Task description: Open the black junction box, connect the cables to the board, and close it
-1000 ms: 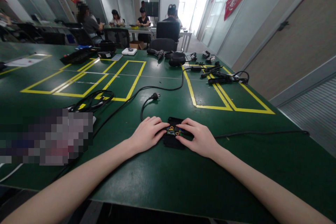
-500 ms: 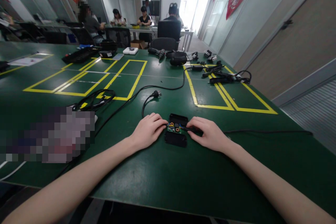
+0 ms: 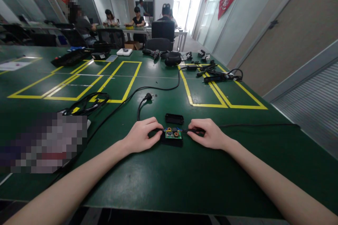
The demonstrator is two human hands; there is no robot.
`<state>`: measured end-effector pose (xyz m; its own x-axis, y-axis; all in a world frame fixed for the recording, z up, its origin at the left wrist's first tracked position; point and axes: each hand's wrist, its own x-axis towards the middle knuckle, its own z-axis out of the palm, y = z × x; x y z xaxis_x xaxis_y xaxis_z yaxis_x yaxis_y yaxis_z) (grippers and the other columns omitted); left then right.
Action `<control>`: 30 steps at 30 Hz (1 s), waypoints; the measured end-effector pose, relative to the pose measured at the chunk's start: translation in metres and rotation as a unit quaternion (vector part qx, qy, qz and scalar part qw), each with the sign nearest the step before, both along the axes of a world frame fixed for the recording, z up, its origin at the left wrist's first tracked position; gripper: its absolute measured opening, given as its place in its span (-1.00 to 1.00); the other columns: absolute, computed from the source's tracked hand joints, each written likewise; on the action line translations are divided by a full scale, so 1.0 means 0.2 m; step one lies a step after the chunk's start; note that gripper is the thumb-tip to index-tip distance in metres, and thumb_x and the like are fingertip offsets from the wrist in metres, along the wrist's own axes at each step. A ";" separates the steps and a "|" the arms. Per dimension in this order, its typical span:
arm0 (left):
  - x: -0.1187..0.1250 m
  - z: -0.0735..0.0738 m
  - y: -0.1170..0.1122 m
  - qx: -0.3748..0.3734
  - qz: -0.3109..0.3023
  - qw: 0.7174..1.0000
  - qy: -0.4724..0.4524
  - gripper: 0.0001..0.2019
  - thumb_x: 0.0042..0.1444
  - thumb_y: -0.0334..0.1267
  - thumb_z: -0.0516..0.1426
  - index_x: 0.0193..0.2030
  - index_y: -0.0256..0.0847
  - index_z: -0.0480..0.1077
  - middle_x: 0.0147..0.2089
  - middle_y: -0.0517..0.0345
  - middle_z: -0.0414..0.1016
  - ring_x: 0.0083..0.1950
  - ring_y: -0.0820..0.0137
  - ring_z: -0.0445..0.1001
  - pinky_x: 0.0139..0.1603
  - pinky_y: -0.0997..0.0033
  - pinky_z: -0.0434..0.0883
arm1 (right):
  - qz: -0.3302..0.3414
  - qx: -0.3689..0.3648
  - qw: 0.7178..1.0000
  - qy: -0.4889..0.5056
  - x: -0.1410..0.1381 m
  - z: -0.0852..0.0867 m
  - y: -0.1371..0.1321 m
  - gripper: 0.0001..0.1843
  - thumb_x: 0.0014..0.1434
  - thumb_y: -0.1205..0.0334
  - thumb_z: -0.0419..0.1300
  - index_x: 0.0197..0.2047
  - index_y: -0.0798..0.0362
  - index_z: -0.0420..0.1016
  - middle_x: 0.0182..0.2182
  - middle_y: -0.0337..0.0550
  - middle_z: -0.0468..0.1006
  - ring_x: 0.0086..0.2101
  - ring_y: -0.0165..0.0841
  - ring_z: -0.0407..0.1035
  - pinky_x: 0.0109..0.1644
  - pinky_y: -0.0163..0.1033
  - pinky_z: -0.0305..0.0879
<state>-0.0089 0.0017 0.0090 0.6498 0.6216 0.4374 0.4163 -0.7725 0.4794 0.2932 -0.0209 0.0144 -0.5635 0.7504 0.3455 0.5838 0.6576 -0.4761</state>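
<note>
A small green circuit board (image 3: pixel 173 133) with orange coils lies in a black case half (image 3: pixel 171 142) on the green table (image 3: pixel 169 182). My left hand (image 3: pixel 141 134) is closed at the board's left end, pinching the black cable there. My right hand (image 3: pixel 208 134) is closed at its right end, pinching the black cable (image 3: pixel 258 125) that runs off to the right. The other black case half (image 3: pixel 174 118) lies separately just behind the board.
A black power plug (image 3: pixel 148 96) and its cord lie behind my left hand. A coil of black cable (image 3: pixel 87 102) sits to the left. Tools and cables (image 3: pixel 216 74) are at the far right, a black tray (image 3: pixel 70 58) far left. People sit at tables beyond.
My right hand slid off the board to its right-hand cable. The board now sits in one case half, and the other half lies apart behind it.
</note>
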 end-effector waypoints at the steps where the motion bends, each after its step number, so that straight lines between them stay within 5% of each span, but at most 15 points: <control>1: 0.00 0.00 0.00 -0.004 -0.015 1.000 0.000 -0.83 0.33 -0.29 0.10 -0.12 -0.20 0.54 -0.24 0.12 0.54 -0.33 0.43 0.51 -0.33 0.47 0.42 | 0.013 -0.009 1.000 0.000 0.00 0.00 -0.01 -0.80 0.32 0.20 0.18 -0.37 0.02 0.42 -0.49 -0.25 0.47 -0.52 -0.42 0.31 -0.40 -0.31 0.20; 6: -0.01 0.01 -0.01 -0.025 -0.049 0.998 0.015 -0.83 0.24 -0.32 0.11 -0.19 -0.21 0.55 -0.33 0.19 0.52 -0.44 0.49 0.43 -0.42 0.51 0.32 | 0.043 -0.033 0.998 -0.034 -0.02 0.00 -0.02 -0.82 0.30 0.24 0.19 -0.37 0.03 0.44 -0.49 -0.26 0.48 -0.51 -0.43 0.32 -0.40 -0.33 0.19; 10: -0.01 0.00 0.00 -0.035 -0.025 0.999 0.016 -0.84 0.25 -0.31 0.12 -0.17 -0.20 0.55 -0.31 0.20 0.53 -0.45 0.51 0.41 -0.43 0.53 0.31 | 0.017 -0.028 0.998 -0.048 -0.03 -0.03 -0.01 -0.86 0.32 0.23 0.18 -0.19 0.04 0.58 -0.39 -0.19 0.63 -0.48 -0.40 0.46 -0.36 -0.32 0.29; 19: -0.01 -0.03 0.01 -0.017 0.022 1.000 0.009 -0.87 0.30 -0.28 0.17 -0.14 -0.19 0.56 -0.27 0.18 0.57 -0.39 0.49 0.47 -0.39 0.52 0.36 | -0.008 0.000 0.999 -0.046 -0.02 -0.03 0.01 -0.80 0.33 0.25 0.18 -0.07 0.03 0.63 -0.32 -0.16 0.70 -0.45 -0.38 0.52 -0.34 -0.29 0.37; 30: -0.01 -0.03 0.03 0.016 -0.028 0.999 0.033 -0.81 0.41 -0.29 0.12 -0.08 -0.19 0.59 -0.19 0.04 0.62 -0.15 0.31 0.55 -0.15 0.34 0.51 | 0.032 0.014 0.999 -0.033 0.00 -0.05 0.02 -0.83 0.41 0.22 0.19 -0.02 0.01 0.59 -0.21 -0.10 0.69 -0.28 -0.30 0.60 -0.22 -0.26 0.47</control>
